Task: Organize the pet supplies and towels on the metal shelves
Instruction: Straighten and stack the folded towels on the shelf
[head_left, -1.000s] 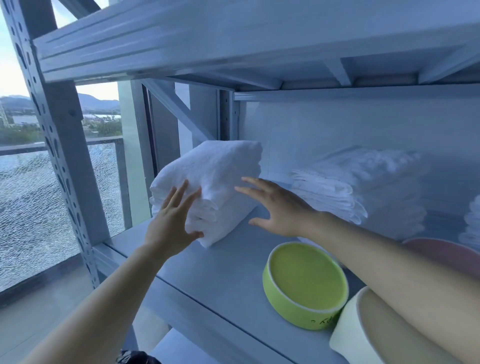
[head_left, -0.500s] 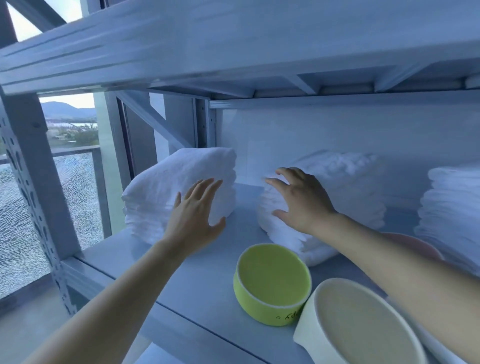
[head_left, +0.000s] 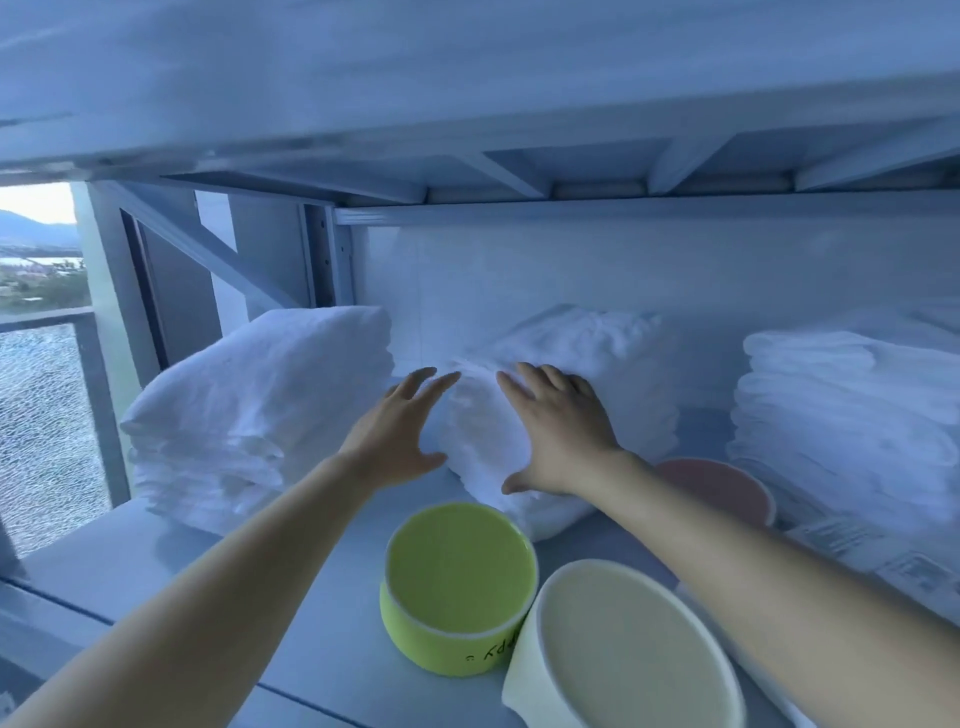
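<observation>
My right hand (head_left: 558, 431) lies flat with fingers spread on the near face of the middle towel stack (head_left: 561, 410), thumb low near its base. My left hand (head_left: 397, 431) is open too, fingers splayed, at the stack's left edge; I cannot tell whether it touches the cloth. Neither hand grips anything. The stack sits mid-shelf toward the far wall, between a left towel stack (head_left: 260, 410) and a right towel stack (head_left: 852, 415). I judge these folded towels soft, light and apt to slump, so I would cup both sides low and slide the pile whole. Nearer me stand a green bowl (head_left: 460, 587) and a cream bowl (head_left: 623, 654), probably hard and breakable, with a pink bowl (head_left: 717, 486) behind my right wrist, on the metal shelf (head_left: 130, 566).
</observation>
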